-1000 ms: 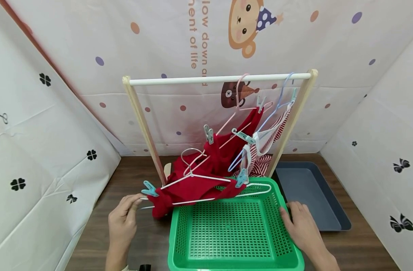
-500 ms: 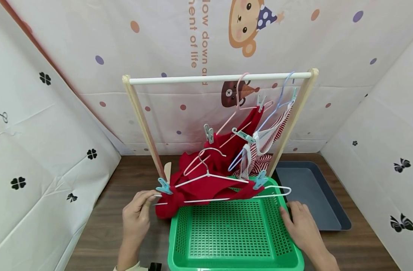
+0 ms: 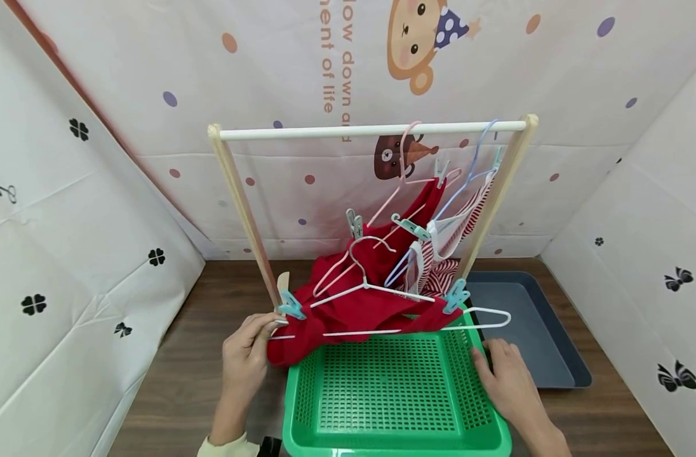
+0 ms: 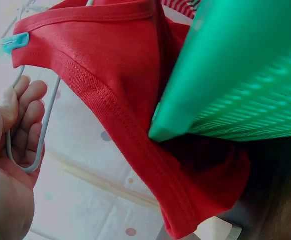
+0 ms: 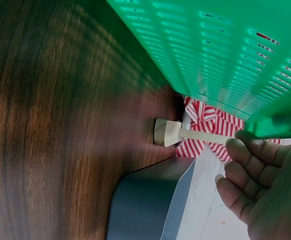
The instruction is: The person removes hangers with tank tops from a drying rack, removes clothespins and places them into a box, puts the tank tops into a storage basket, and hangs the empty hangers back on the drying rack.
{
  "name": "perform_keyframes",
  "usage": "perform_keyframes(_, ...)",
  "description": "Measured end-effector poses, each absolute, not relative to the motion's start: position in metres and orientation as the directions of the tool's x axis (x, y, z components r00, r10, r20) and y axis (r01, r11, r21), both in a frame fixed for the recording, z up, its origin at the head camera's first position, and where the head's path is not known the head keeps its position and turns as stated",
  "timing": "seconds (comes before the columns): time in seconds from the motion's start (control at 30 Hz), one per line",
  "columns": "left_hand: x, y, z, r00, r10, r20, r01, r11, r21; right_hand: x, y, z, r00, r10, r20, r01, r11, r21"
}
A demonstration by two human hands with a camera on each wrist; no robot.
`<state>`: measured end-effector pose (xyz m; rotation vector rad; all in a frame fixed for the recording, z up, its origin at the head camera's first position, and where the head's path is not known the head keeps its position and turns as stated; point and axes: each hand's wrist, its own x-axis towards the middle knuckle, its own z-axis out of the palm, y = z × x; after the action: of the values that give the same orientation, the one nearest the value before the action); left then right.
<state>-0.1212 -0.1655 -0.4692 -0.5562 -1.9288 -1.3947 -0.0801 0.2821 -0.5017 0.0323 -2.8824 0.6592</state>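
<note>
My left hand [image 3: 244, 352] pinches the left end of a white clothes hanger [image 3: 366, 285] between thumb and fingers. From this hanger hangs a red garment [image 3: 359, 315], fastened by a blue clothespin [image 3: 291, 306] at the left and another clothespin [image 3: 456, 296] at the right. The garment's lower part drops behind the green basket [image 3: 291, 412]. My right hand [image 3: 510, 381] rests at the basket's right rim, thumb on the edge. In the right wrist view its fingers [image 5: 238, 192] lie loosely bent outside the basket wall.
A drying rack's white rod [image 3: 325, 132] carries a pink hanger [image 3: 385, 206] with a red garment and a blue hanger [image 3: 474, 166] with a red-and-white striped garment [image 3: 441, 277]. A dark grey tray [image 3: 525, 330] lies right of the basket, on the wooden table [image 3: 182, 381].
My left hand has carried the white hanger and its red garment to the right and slightly up, over the basket's back part. The right hand has stayed at the basket's rim.
</note>
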Motion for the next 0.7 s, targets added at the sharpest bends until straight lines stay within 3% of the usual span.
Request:
perform_keyframes(0.43,-0.13,-0.156,-0.487,-0.741,-0.015,0.671,0.62,0.368,0.693,-0.079,0.283,-0.502,-0.984,0.029,0.177,-0.051,0.899,-0.434)
perform_keyframes(0.7,-0.135,-0.146,-0.494,-0.697,-0.038,0.716,0.648,0.396,0.651,-0.079,0.282,-0.503,-0.98,0.034,0.198,-0.058,0.895,-0.442)
